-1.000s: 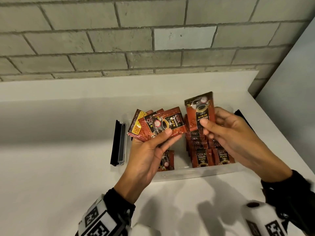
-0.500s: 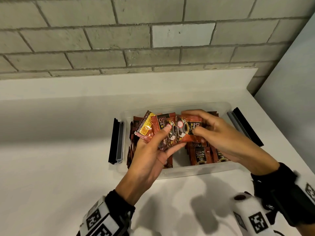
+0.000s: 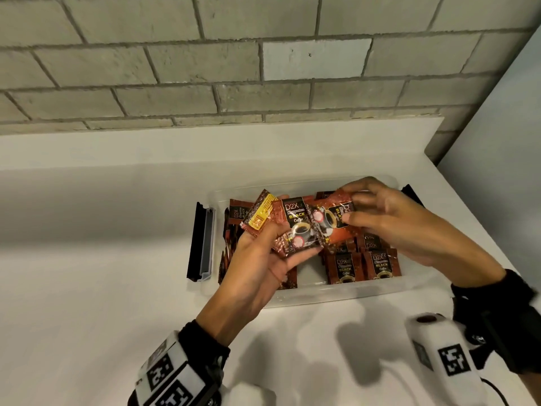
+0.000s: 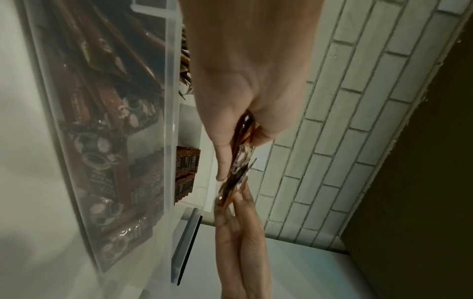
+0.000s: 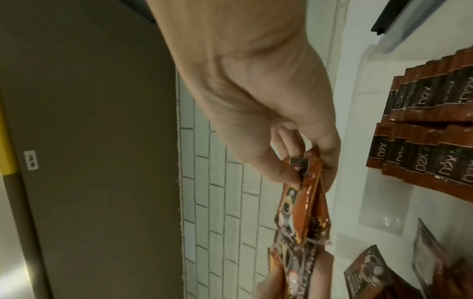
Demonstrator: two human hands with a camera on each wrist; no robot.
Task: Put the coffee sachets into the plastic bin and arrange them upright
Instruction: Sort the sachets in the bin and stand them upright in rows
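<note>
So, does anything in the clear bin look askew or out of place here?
Yes. In the clear plastic bin, the brown coffee sachets at its left end lean and lie jumbled, unlike the upright brown sachet rows on the right. One yellow-backed sachet in the left hand faces backwards.

A bin (image 3: 345, 294) sits on a counter (image 3: 87, 288), towards its right end, with a brick wall (image 3: 205, 68) behind. A lid clip (image 3: 202, 238) lies just left of the bin, another (image 3: 411, 194) at its far right corner. Inside, two rows of sachets (image 3: 363, 263) stand upright at the right, near side, one row beside the other; more sachets (image 3: 234, 230) lean against the left wall. Above the bin, the left hand (image 3: 257, 259) holds a fan of sachets (image 3: 292, 227); the right hand (image 3: 392, 221), to its right, pinches one sachet (image 3: 333, 221) overlapping that fan.
</note>
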